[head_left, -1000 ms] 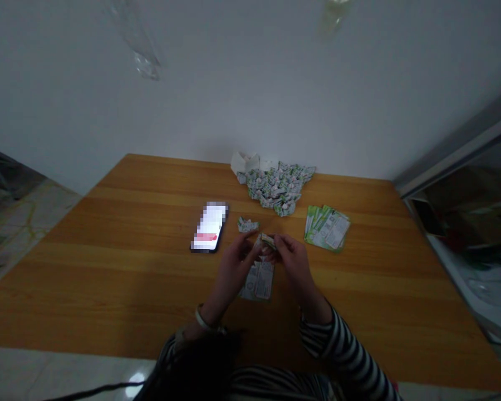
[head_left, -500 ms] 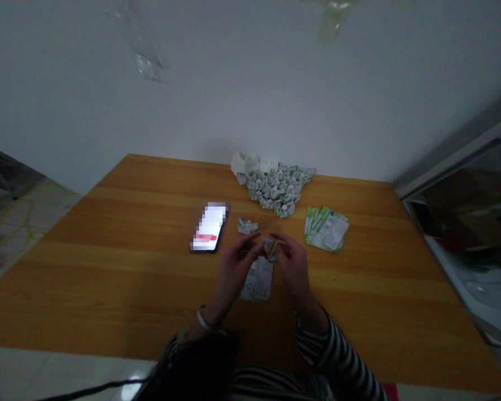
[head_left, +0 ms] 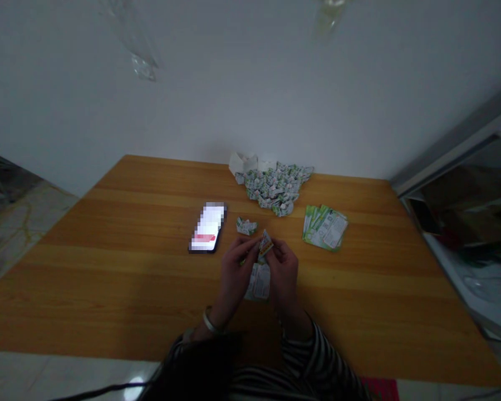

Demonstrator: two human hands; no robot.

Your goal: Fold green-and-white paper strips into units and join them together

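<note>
A small folded paper piece (head_left: 266, 243), pointed at the top and printed in white and orange, is pinched between both my hands. My left hand (head_left: 236, 266) grips its left side and my right hand (head_left: 284, 270) its right side. Under my hands a printed sheet (head_left: 258, 282) lies on the table, partly covered by them. Just beyond my left fingertips sits a separate folded paper piece (head_left: 246, 225), white and green.
The wooden table (head_left: 129, 267) stands against a pale wall. At its back lies a heap of folded paper pieces (head_left: 273, 186) beside white crumpled paper (head_left: 242, 162). Left of my hands is a lit phone (head_left: 207, 227); to the right, fanned green-and-white sheets (head_left: 325, 227).
Between my hands the folded paper has turned and now points upward. My right hand has come closer to my left, hiding more of the sheet below.
</note>
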